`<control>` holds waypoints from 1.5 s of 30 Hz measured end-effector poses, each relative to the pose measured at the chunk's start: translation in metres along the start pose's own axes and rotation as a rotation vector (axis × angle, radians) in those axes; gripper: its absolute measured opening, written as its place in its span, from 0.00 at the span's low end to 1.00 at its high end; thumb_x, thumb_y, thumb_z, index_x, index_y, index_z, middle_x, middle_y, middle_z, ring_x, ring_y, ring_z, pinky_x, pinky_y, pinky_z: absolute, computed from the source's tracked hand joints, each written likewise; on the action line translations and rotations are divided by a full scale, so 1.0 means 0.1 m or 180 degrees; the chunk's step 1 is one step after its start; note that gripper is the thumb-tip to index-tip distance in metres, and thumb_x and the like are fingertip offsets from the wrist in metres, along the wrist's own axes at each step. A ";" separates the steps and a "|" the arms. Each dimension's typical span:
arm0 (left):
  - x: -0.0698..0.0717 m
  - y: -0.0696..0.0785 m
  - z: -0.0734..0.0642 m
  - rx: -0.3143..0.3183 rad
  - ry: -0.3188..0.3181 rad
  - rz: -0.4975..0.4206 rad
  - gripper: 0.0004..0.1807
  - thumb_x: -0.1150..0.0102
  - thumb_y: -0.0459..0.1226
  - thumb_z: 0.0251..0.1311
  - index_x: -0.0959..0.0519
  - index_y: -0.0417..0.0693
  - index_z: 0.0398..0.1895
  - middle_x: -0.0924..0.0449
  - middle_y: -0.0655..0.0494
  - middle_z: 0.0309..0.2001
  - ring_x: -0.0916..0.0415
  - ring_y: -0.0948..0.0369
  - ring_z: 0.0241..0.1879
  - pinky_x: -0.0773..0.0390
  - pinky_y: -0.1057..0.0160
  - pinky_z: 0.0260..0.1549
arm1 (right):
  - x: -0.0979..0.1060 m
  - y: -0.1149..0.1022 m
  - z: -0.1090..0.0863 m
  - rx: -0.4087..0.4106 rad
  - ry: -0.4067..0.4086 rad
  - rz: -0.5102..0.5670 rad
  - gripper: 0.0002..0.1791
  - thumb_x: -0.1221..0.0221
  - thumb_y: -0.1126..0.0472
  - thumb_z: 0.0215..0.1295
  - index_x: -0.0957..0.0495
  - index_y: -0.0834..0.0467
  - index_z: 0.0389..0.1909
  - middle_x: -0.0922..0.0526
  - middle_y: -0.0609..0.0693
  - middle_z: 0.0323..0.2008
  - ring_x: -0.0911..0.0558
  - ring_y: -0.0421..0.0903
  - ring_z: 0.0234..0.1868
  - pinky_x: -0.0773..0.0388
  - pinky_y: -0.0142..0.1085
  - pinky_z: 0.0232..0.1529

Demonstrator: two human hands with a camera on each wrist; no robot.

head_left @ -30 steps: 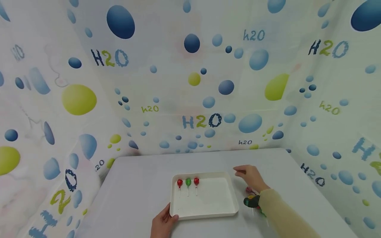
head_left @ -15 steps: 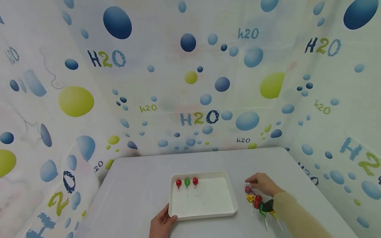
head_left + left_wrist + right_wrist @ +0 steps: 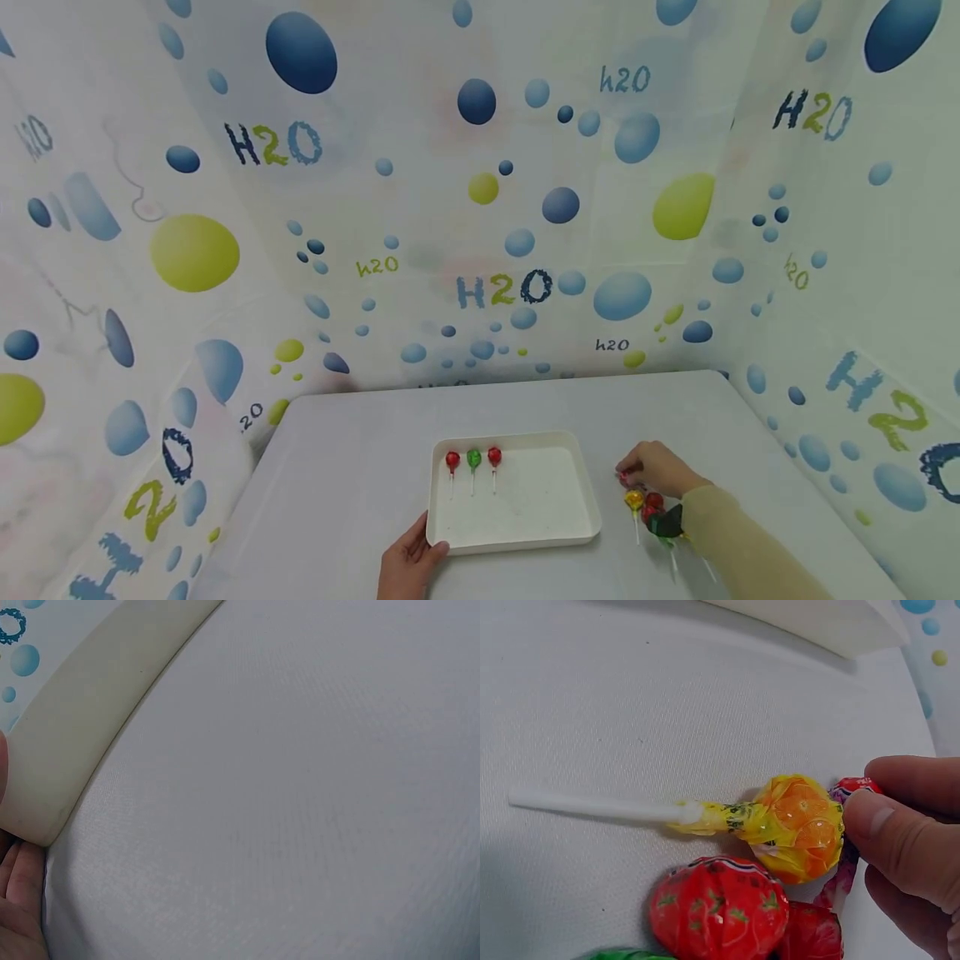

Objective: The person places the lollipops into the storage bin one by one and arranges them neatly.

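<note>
My left hand (image 3: 411, 560) grips the near left corner of a white tray (image 3: 540, 537), thumb over the rim. Inside the tray, two red lollipops and one green lollipop (image 3: 474, 458) stand in a row along the far left, sticks toward me. Right of the tray, my right hand (image 3: 658, 468) pinches the head of a red and purple lollipop (image 3: 856, 784) between thumb and fingers; its head is partly hidden by them. Beside the thumb lies a yellow lollipop (image 3: 799, 829) with an orange pattern. Red lollipops (image 3: 718, 907) lie close by, a green wrapper (image 3: 626, 955) at the frame's edge.
The white table (image 3: 352, 475) runs back to a wall cloth (image 3: 420, 208) printed with blue and green drops. A dark strap or device (image 3: 666, 522) at the right wrist covers part of the lollipop pile.
My right hand has moved right and down from beside the tray to the lollipop pile and taken hold of the red and purple lollipop. My left hand has stayed on the tray.
</note>
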State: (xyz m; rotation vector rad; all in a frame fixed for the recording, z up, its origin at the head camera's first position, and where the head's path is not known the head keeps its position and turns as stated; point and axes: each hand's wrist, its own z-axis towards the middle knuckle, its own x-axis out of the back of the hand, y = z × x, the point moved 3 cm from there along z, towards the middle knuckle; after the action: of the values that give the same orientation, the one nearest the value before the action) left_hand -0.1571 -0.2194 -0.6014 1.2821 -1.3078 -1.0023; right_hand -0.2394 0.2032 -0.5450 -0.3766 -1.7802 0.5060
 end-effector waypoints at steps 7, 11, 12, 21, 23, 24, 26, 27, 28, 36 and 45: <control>0.02 -0.02 0.00 -0.0012 0.0019 -0.0037 0.44 0.25 0.36 0.56 0.36 0.22 0.70 0.34 0.23 0.69 0.35 0.35 0.71 0.16 0.66 0.56 | 0.13 -0.06 0.07 0.0229 0.0192 -0.0193 0.10 0.33 0.69 0.63 0.10 0.59 0.45 0.10 0.49 0.41 0.15 0.44 0.42 0.11 0.46 0.50; 0.05 -0.03 0.01 -0.0009 0.0019 -0.0041 0.44 0.25 0.36 0.56 0.36 0.22 0.70 0.35 0.23 0.69 0.35 0.35 0.71 0.16 0.66 0.56 | 0.24 -0.15 0.12 0.0313 0.0254 -0.0097 0.11 0.32 0.66 0.64 0.11 0.62 0.47 0.10 0.50 0.40 0.15 0.43 0.39 0.11 0.47 0.49; 0.06 -0.04 0.01 -0.0011 0.0020 -0.0035 0.44 0.25 0.36 0.57 0.36 0.22 0.70 0.35 0.24 0.69 0.35 0.35 0.71 0.16 0.66 0.56 | 0.27 -0.18 0.13 0.0316 0.0279 -0.0052 0.11 0.32 0.65 0.64 0.11 0.62 0.47 0.09 0.49 0.39 0.15 0.43 0.39 0.11 0.47 0.50; 0.10 -0.05 0.03 0.0034 0.0097 0.0011 0.43 0.25 0.35 0.56 0.35 0.24 0.70 0.34 0.25 0.69 0.34 0.35 0.71 0.16 0.65 0.56 | 0.26 -0.52 0.29 0.0414 0.0586 0.0327 0.12 0.30 0.63 0.62 0.11 0.62 0.45 0.09 0.49 0.37 0.12 0.47 0.42 0.12 0.51 0.53; 0.11 -0.04 0.03 0.0036 0.0089 0.0017 0.43 0.25 0.35 0.56 0.35 0.23 0.71 0.34 0.24 0.69 0.34 0.35 0.71 0.16 0.65 0.56 | 0.20 -0.64 0.34 0.0424 0.0669 0.0371 0.10 0.29 0.63 0.61 0.10 0.61 0.43 0.09 0.48 0.37 0.12 0.47 0.42 0.11 0.49 0.52; 0.11 -0.04 0.03 0.0040 0.0096 0.0022 0.43 0.25 0.35 0.56 0.35 0.23 0.71 0.34 0.24 0.69 0.34 0.35 0.70 0.16 0.65 0.56 | 0.16 -0.70 0.37 0.0450 0.0710 0.0378 0.09 0.29 0.63 0.61 0.10 0.60 0.42 0.09 0.48 0.37 0.11 0.46 0.42 0.11 0.48 0.51; 0.10 -0.03 0.04 0.0045 0.0115 0.0023 0.43 0.25 0.34 0.56 0.35 0.23 0.70 0.34 0.24 0.69 0.34 0.35 0.70 0.16 0.64 0.56 | 0.10 -0.84 0.43 0.0450 0.0783 0.0388 0.08 0.28 0.62 0.60 0.10 0.59 0.40 0.09 0.48 0.36 0.12 0.46 0.41 0.10 0.46 0.49; 0.10 -0.03 0.04 0.0050 0.0129 0.0028 0.43 0.25 0.34 0.56 0.35 0.24 0.70 0.33 0.25 0.69 0.33 0.36 0.70 0.16 0.64 0.56 | 0.06 -0.92 0.46 0.0453 0.0818 0.0417 0.07 0.28 0.62 0.59 0.09 0.58 0.39 0.09 0.48 0.36 0.12 0.45 0.41 0.10 0.45 0.48; 0.10 -0.03 0.05 0.0057 0.0142 0.0044 0.42 0.25 0.34 0.56 0.35 0.24 0.70 0.33 0.25 0.68 0.33 0.36 0.70 0.16 0.64 0.56 | 0.03 -0.99 0.49 0.0463 0.0837 0.0447 0.07 0.28 0.62 0.59 0.09 0.58 0.38 0.09 0.48 0.35 0.13 0.45 0.40 0.10 0.44 0.47; 0.06 -0.03 0.04 0.0102 0.0132 0.0023 0.42 0.25 0.33 0.56 0.35 0.24 0.70 0.33 0.25 0.68 0.32 0.36 0.69 0.15 0.64 0.56 | -0.39 -1.38 0.67 0.0611 0.0796 0.0443 0.03 0.28 0.65 0.59 0.10 0.59 0.34 0.11 0.48 0.32 0.17 0.41 0.34 0.12 0.35 0.37; 0.01 0.01 0.02 0.0093 0.0062 0.0022 0.43 0.25 0.35 0.56 0.34 0.25 0.70 0.32 0.26 0.69 0.31 0.37 0.69 0.15 0.63 0.56 | -0.71 -1.50 0.71 0.0567 0.0758 0.0219 0.03 0.27 0.65 0.57 0.10 0.59 0.31 0.12 0.49 0.33 0.18 0.43 0.36 0.12 0.41 0.42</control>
State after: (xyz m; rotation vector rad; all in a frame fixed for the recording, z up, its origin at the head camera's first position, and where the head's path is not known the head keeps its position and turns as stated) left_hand -0.1589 -0.2199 -0.6004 1.3054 -1.3155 -0.9668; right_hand -0.2881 0.0296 -0.5412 -0.3587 -1.4843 0.6366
